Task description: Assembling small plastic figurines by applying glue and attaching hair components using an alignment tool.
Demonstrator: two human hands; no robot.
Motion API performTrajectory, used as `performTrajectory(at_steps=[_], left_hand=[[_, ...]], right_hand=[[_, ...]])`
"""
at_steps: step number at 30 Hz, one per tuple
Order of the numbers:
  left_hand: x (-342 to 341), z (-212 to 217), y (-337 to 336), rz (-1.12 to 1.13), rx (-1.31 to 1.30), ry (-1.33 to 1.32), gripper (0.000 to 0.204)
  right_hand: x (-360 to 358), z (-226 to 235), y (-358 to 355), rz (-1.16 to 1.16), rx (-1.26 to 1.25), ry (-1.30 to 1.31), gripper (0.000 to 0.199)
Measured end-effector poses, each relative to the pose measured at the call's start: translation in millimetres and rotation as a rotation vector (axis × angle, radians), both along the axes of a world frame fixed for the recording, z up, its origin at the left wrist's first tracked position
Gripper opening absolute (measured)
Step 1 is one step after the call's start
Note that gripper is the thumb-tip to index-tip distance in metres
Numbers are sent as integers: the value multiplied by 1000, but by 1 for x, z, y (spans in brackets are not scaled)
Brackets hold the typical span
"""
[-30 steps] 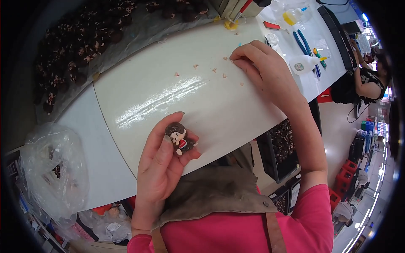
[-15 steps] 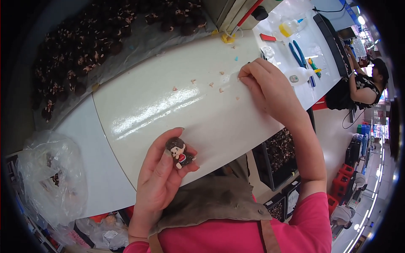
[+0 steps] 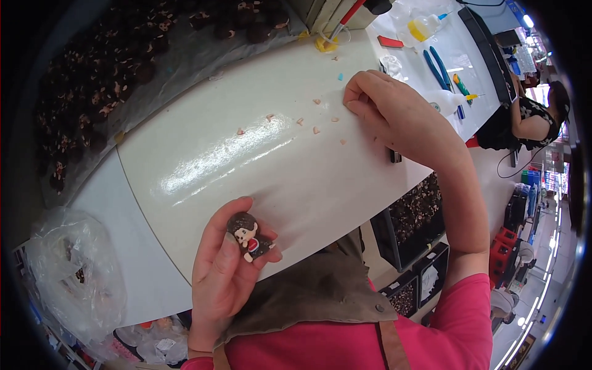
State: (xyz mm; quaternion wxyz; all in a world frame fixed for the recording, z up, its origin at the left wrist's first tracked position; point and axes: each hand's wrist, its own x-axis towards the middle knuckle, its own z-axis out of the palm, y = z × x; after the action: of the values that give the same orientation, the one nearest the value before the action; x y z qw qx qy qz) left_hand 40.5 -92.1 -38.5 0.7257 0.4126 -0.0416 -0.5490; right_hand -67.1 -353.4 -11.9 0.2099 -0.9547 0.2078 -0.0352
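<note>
In my left hand (image 3: 219, 274) is a small brown monkey figurine (image 3: 250, 237) with a pale face and a red patch on its front. The thumb and fingers close round it, over the near edge of a glossy white board (image 3: 290, 176). My right hand (image 3: 385, 111) is above the board's right side, its thumb and index finger pressed together; whatever is between them, if anything, is hidden. Several tiny pale pieces (image 3: 316, 130) lie scattered on the board left of that hand. Beyond them is a small light-blue bit (image 3: 340, 76).
Many brown figurines (image 3: 92, 92) are heaped on plastic sheeting at the far left. Blue-handled pliers (image 3: 436, 68), squeeze bottles (image 3: 425, 28) and a red object (image 3: 390, 42) lie at the right. A black crate (image 3: 401, 246) stands below the table edge. Another person (image 3: 533, 120) sits farther right.
The view has shifted slightly, and the figurine appears a little lower and farther left. My right hand stays pinched near the pale pieces, and a dark object now shows beneath its wrist.
</note>
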Motion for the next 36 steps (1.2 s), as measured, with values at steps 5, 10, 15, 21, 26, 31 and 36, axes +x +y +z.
performTrajectory(at_steps=[5,10,15,21,26,31,36], left_hand=[[3,-6,-1,-38,-30,21,50],[7,-16,3,-54,-202,129,46],[6,-9,0,-53,-100,79,47],[5,-4,-2,-41,-17,36,48],[5,-5,-1,-18,10,52,48],[7,-5,0,-44,-18,41,48],[9,-7,1,-63,-38,33,49]], right_hand=[[-2,1,2,1,-33,-24,7],[-10,-1,10,-11,-5,-122,8],[-14,-3,10,-78,65,-107,11],[-6,-10,20,-23,22,-168,10],[-3,-10,22,-21,-3,-113,9],[-4,-9,19,-48,-51,-99,9],[-5,-8,20,-143,166,-225,11]])
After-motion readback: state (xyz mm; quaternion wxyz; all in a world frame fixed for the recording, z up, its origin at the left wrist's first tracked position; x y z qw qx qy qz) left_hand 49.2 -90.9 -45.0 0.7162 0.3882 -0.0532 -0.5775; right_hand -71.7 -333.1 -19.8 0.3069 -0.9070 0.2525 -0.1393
